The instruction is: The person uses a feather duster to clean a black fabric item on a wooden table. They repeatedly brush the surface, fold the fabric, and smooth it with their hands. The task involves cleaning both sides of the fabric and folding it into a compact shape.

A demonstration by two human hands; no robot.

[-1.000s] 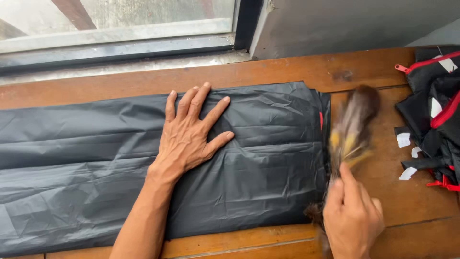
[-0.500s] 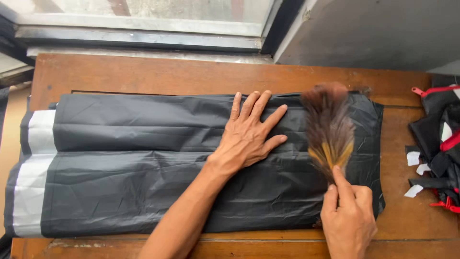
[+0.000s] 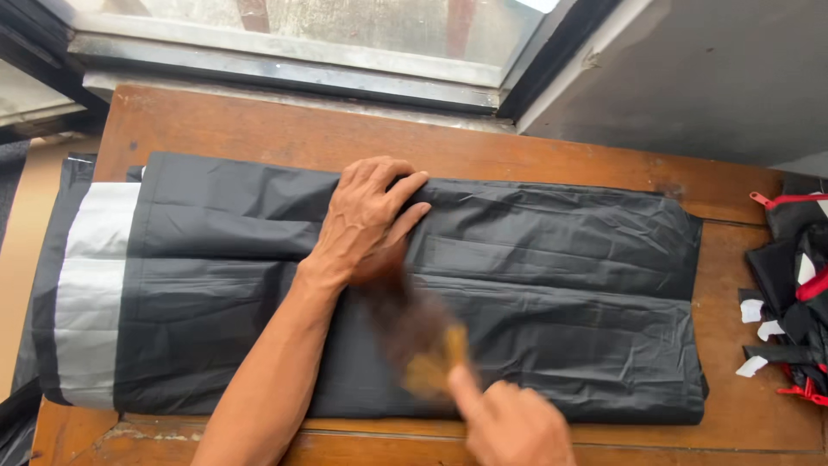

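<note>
Wooden and worn, our table [image 3: 535, 160] runs under the window sill [image 3: 285, 73], and nearly all of it is covered by the folded black garment [image 3: 552, 285], a smooth, slightly crinkled fabric lying flat with its long edge parallel to the table's near side. At its left end we see a broad grey band [image 3: 90, 293] where the fabric hangs over the table edge. On the far right sits a heap of black pieces with red trim and white tags [image 3: 793, 302], apart from the garment. Our left hand [image 3: 366, 220] rests palm down on the garment's upper middle, fingers loosely bent, gripping nothing. Our right hand [image 3: 509, 423], at the near edge, is closed around the handle of a small feather duster [image 3: 414, 332], blurred, its brown plumes lying over the fabric just below the left hand.
</note>
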